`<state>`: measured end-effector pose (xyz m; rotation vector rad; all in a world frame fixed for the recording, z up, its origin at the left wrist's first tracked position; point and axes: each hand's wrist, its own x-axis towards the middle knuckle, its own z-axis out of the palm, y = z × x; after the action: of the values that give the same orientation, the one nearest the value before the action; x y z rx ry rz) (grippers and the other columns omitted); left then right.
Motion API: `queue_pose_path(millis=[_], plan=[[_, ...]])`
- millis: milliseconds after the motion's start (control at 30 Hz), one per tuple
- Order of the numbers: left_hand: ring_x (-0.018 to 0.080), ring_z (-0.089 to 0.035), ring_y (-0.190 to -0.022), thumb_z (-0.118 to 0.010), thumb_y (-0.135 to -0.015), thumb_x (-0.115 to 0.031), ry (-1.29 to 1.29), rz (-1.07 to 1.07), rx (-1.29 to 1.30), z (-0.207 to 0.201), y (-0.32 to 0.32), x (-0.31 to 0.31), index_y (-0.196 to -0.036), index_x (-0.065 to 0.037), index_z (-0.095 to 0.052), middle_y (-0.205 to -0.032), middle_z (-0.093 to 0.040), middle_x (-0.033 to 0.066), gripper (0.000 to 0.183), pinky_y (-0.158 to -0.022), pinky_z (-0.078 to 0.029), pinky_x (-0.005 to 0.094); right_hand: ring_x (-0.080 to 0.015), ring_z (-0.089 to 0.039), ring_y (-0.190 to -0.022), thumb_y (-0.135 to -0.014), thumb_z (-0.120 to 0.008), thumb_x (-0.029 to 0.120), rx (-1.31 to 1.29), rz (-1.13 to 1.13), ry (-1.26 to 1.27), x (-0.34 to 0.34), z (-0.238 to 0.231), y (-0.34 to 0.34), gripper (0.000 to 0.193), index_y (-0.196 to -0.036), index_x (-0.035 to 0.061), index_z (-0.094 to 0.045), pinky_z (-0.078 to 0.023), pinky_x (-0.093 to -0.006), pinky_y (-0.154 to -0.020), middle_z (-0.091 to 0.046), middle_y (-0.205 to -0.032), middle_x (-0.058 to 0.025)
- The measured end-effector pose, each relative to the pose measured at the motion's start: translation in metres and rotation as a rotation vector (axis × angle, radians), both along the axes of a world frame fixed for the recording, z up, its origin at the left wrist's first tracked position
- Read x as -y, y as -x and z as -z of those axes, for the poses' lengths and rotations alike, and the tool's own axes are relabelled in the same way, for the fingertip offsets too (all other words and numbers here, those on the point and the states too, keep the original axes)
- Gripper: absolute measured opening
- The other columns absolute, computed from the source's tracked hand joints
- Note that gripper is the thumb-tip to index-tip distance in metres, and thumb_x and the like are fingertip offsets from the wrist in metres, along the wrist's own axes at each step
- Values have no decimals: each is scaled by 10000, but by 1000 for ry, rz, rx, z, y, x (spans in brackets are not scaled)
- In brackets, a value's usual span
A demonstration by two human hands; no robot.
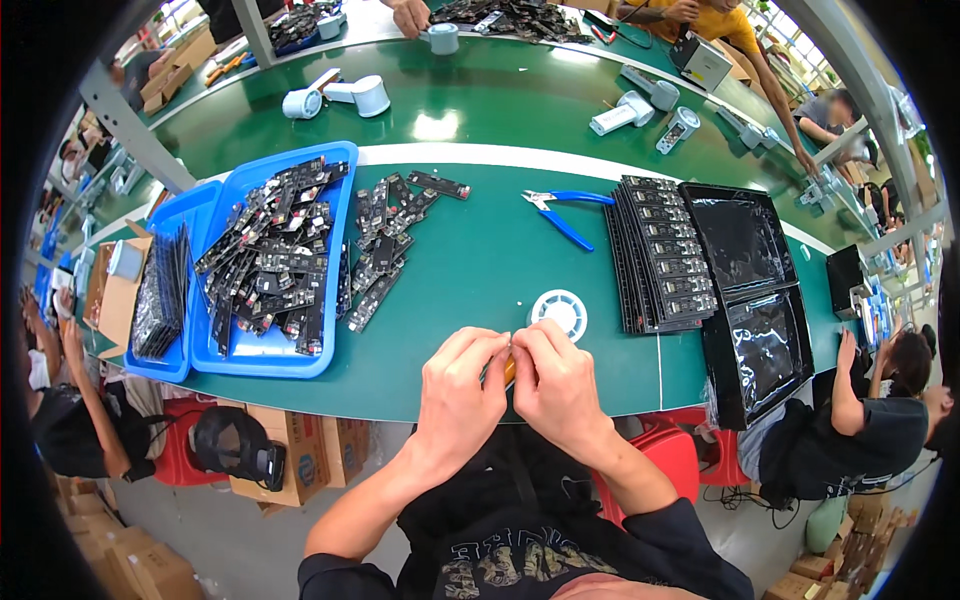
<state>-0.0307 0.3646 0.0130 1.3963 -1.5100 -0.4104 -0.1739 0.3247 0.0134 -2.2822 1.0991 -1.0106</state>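
Note:
My left hand (463,390) and my right hand (556,385) meet at the table's near edge, fingers closed in a pinch, fingertips almost touching. A bit of an orange-yellow thing (510,371) shows between them; its kind is hidden by my fingers. Just beyond my right hand lies a round white spool-like disc (558,315) with openings in its face. Blue-handled cutters (566,213) rest farther off, their jaws spread apart. To the left, loose narrow black circuit boards (380,245) lie beside a blue tray (345,215) heaped with more of them.
On the right stand stacked black circuit-board panels (665,255) beside black trays (755,340) lined with shiny film. Another blue tray (190,215) holds dark panels at the left. Pale blue device housings (370,96) lie on the green conveyor beyond. Other people work around the table.

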Motion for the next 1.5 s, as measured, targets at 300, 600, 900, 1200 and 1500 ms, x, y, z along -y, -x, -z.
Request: queue_pose_path(millis=[300,600,900,1200,1500], plan=[[297,-766,-879,-752,-886,55,-25,16,-3,2,-8,4,-1054,43,-756,-1025,-770,170,169,-743,-610,346,-348,-695,-685,-913,-741,71,-81,-45,-13,7,-14,17,94,-983,30,-694,-568,-437,-596,-649,-932,-113],[284,-762,-933,-744,-913,39,26,-16,46,1,4,0,-1095,29,-765,-1084,-762,168,184,-790,-610,351,-268,-692,-673,-886,-764,84,-176,-49,37,12,-16,28,91,-930,35,-701,-548,-418,-577,-622,-897,-77],[272,-739,-966,-749,-907,53,-29,-30,34,3,23,-22,-1228,-21,-770,-1135,-747,178,329,-826,-593,354,-218,-690,-693,-840,-721,56,-232,145,247,-6,1,23,76,-903,38,-683,-516,-368,-538,-581,-804,-54],[278,-727,-914,-798,-858,45,-58,-102,109,1,36,-20,-1244,25,-741,-1043,-768,166,390,-820,-579,378,-227,-709,-600,-886,-677,120,-462,46,30,-25,2,40,458,-1326,-3,-676,-550,-368,-531,-682,-714,-74],[263,-720,-896,-816,-843,41,-58,-146,177,4,43,-17,-1262,22,-732,-1054,-771,159,428,-813,-576,366,-322,-707,-670,-884,-692,3,77,-66,-66,-5,10,71,371,-1254,12,-680,-553,-424,-573,-709,-791,-122]])
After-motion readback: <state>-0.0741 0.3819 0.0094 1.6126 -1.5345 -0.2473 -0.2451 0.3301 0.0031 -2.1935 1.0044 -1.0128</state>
